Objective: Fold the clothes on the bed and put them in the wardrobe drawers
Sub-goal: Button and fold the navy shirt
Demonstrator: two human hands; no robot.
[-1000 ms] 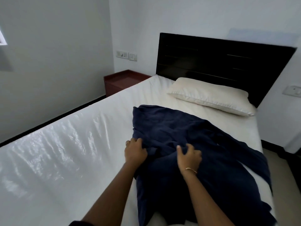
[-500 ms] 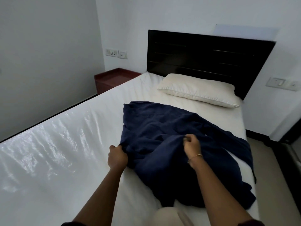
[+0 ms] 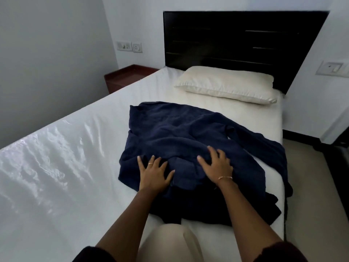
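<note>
A dark navy garment (image 3: 188, 133) lies rumpled on the right half of the white bed (image 3: 66, 157), one part trailing over the right edge. My left hand (image 3: 154, 173) lies flat on its near left part with fingers spread. My right hand (image 3: 215, 165), with a thin bracelet at the wrist, rests on a raised fold near the middle, fingers spread and slightly bent. Neither hand grips the cloth. No wardrobe or drawers are in view.
A cream pillow (image 3: 226, 85) lies against the black headboard (image 3: 241, 42). A red-brown bedside table (image 3: 128, 74) stands in the far left corner under wall sockets (image 3: 130, 46). Floor (image 3: 321, 186) runs along the bed's right side. My knee (image 3: 170, 241) is at the near edge.
Both hands have let go of the bunched cloth they gripped and now lie spread flat on it. The garment sits more spread out on the bed, and the view has moved closer.
</note>
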